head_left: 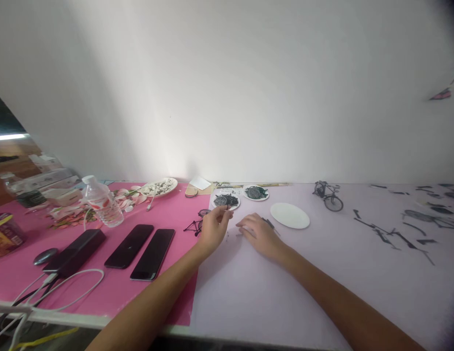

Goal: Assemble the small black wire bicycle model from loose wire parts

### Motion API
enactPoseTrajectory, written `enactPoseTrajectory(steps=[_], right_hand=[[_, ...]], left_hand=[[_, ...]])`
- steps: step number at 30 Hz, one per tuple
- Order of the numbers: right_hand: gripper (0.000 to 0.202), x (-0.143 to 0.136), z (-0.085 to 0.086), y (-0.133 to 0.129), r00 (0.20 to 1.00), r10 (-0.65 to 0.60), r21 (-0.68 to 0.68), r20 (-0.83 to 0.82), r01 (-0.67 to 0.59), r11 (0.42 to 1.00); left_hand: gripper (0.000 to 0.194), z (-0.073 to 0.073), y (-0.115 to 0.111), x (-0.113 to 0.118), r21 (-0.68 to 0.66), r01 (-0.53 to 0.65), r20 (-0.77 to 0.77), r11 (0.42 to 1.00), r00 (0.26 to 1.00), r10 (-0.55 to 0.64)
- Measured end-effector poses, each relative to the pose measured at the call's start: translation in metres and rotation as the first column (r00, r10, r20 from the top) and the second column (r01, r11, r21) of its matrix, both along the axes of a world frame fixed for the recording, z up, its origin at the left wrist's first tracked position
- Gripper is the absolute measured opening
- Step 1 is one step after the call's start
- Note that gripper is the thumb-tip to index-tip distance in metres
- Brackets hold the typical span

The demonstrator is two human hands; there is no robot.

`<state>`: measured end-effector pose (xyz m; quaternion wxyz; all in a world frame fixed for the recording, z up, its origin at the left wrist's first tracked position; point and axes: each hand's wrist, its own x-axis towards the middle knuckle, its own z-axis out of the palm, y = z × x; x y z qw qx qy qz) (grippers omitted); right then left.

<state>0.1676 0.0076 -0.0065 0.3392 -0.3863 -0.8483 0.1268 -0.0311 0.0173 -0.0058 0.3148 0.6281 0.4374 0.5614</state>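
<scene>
My left hand [213,228] is raised over the seam between the pink and pale table covers, thumb and fingertips pinched on a small dark piece [228,207]. My right hand [259,233] rests low on the pale cover [245,287], fingers bent together; what they hold, if anything, is too small to tell. Partly behind my left hand lies a black toy bicycle frame [193,227]. Beyond the hands are two plates with dark parts, the nearer-left one [238,205] and another [256,199]. A dark piece [267,223] lies beside my right hand.
A white plate [289,216] and an upright toy bicycle [328,196] are to the right, with several dark parts [387,234] beyond. Two phones [152,254], a power bank [75,252] with cables and a bottle [103,202] occupy the left. A wall [227,97] rises behind.
</scene>
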Motion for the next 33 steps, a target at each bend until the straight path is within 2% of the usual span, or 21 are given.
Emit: enactPoseTrajectory(steps=[3, 6, 13, 26, 33], right_hand=[[0.026, -0.006, -0.008, -0.004, 0.990, 0.087, 0.029, 0.107, -0.091, 0.995], [0.028, -0.012, -0.014, -0.008, 0.979, 0.110, 0.040, 0.171, -0.118, 0.992], [0.025, -0.016, -0.009, -0.015, 0.962, 0.116, 0.041, 0.249, -0.131, 0.991], [0.021, -0.009, -0.012, -0.007, 0.977, 0.090, 0.030, 0.196, -0.097, 0.995], [0.019, -0.005, -0.014, -0.001, 0.980, 0.082, 0.015, 0.181, -0.086, 0.996]], left_hand=[[0.028, 0.003, 0.004, -0.004, 0.023, -0.022, 0.019, 0.999, 1.000, 0.022], [0.028, 0.003, 0.005, -0.006, 0.026, -0.029, 0.014, 0.999, 1.000, 0.028], [0.028, 0.003, 0.004, -0.005, 0.014, -0.001, -0.011, 1.000, 1.000, 0.001], [0.026, -0.002, 0.008, -0.005, -0.020, 0.040, 0.009, 0.999, 0.999, -0.040], [0.030, 0.002, 0.002, -0.003, 0.021, 0.020, 0.035, 1.000, 0.999, -0.020]])
